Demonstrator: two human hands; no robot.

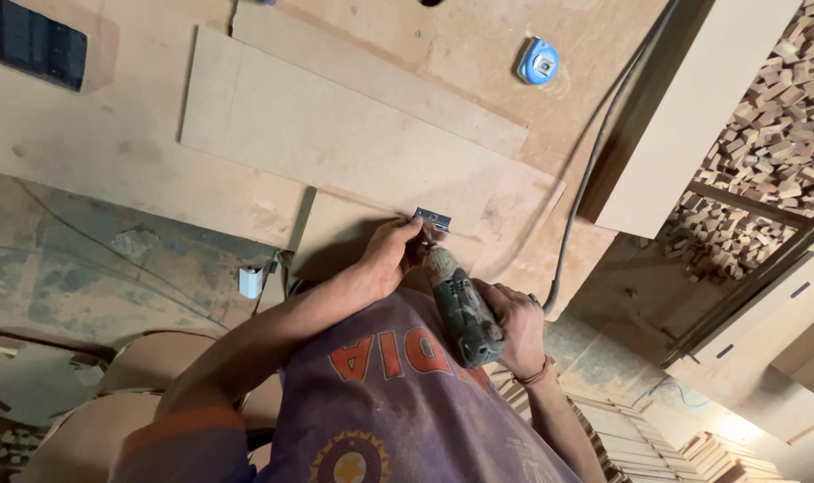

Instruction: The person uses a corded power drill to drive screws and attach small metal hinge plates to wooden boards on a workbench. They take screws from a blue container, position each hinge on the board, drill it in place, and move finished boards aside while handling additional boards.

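Our left hand [393, 253] pinched the metal hinge [433, 217] against the board [353, 152] on the surface; our right hand [512, 324], just beside it, gripped the drill [460, 307], its tip at the hinge, fastening apparently unfinished.

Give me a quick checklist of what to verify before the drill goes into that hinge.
1. Left hand steadies the hinge: ok.
2. Right hand grips the drill: ok.
3. Drill tip points at the hinge: ok.
4. Bit seated in a hinge hole: cannot tell, fingers hide it.
5. Hinge sits on the board edge: ok.
6. Cable away from the tip: ok.
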